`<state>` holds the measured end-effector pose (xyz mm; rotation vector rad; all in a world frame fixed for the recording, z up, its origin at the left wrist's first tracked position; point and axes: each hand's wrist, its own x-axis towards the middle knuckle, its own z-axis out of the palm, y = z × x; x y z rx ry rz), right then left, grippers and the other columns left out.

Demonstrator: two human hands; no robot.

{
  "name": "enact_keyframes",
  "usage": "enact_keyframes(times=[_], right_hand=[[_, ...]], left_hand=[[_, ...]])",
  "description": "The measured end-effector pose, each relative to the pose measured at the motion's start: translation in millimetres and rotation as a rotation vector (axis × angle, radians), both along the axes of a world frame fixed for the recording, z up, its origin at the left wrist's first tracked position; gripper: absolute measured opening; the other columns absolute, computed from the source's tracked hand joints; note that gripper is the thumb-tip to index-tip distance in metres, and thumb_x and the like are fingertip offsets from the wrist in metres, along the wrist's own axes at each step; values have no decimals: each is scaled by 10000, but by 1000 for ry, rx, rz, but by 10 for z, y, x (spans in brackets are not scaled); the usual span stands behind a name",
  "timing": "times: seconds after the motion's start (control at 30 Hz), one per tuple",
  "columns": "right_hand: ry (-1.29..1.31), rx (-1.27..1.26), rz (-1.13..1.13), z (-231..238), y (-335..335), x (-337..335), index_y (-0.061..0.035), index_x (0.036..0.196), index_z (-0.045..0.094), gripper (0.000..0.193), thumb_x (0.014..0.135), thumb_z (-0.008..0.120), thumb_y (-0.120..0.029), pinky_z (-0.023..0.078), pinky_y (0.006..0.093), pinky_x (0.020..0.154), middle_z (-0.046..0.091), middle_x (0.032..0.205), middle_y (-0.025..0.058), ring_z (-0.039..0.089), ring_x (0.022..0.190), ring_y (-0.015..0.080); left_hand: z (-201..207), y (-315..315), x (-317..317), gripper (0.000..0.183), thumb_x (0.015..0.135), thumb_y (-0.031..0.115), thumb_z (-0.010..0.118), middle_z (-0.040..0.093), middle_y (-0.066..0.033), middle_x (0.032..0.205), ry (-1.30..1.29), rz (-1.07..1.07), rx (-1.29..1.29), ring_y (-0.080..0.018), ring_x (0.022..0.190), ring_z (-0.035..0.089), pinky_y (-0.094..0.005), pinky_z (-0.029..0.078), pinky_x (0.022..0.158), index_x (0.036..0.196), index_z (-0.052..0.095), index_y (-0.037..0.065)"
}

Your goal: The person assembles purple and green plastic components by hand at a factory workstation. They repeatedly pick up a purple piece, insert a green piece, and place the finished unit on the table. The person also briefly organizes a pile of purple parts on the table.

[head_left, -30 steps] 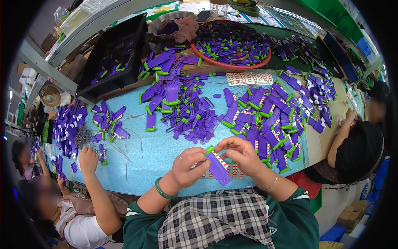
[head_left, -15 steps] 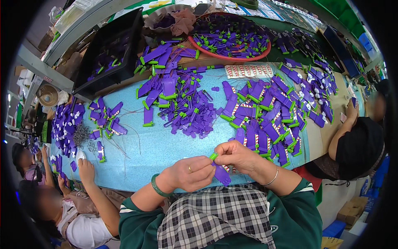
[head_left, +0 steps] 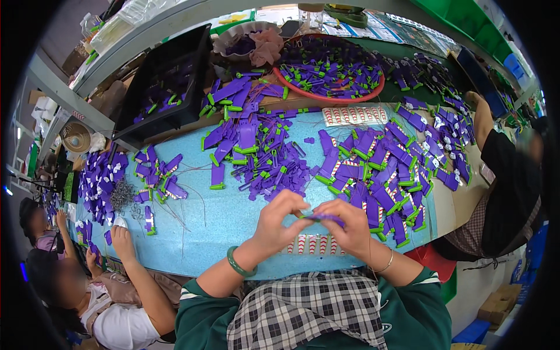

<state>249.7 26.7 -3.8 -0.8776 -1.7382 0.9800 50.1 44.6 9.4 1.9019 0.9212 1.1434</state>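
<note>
Just above the near part of the table, a small purple plastic part with a green end (head_left: 328, 219) is held edge-on. My right hand (head_left: 350, 226) grips it between thumb and fingers. The thumb and forefinger of my left hand (head_left: 279, 220) pinch its left end, the other fingers curled. Below both hands lies a sheet of red-and-white striped stickers (head_left: 312, 245), partly covered by them. A heap of purple parts (head_left: 280, 169) sits just beyond my left hand. Right of my right hand spreads a pile of purple-and-green parts with striped stickers (head_left: 379, 169).
Further back stand a red basin (head_left: 382, 90) of parts, a black tray (head_left: 169, 125) and another sticker sheet (head_left: 354, 115). At left lie purple parts with white pieces (head_left: 102, 181) and grey metal bits (head_left: 121, 195). Co-workers sit left and right; the right one's arm (head_left: 483, 119) reaches over the table.
Both hands have risen away from my body, and the purple part has turned from hanging down to edge-on. The sticker sheet beneath now shows. The right co-worker's arm has stretched toward the back.
</note>
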Motion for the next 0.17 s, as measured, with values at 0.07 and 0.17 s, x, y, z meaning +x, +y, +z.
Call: enact_keyframes(times=[0.07, 0.17], right_hand=[[320, -440, -117, -77, -14, 17, -10, 1017, 542, 132, 890, 538, 25, 563, 314, 765, 593, 924, 60, 609, 940, 149], [527, -509, -101, -161, 59, 77, -32, 1096, 488, 182, 920, 527, -2, 580, 337, 736, 564, 1032, 74, 595, 973, 151]], left_hand=[[-103, 217, 3, 254, 741, 53, 744, 586, -103, 901, 100, 124, -44, -238, 793, 612, -325, 501, 650, 957, 615, 17], [-165, 543, -140, 230, 785, 112, 718, 596, -135, 969, 542, 358, 101, -274, 865, 624, -383, 534, 780, 984, 626, 44]])
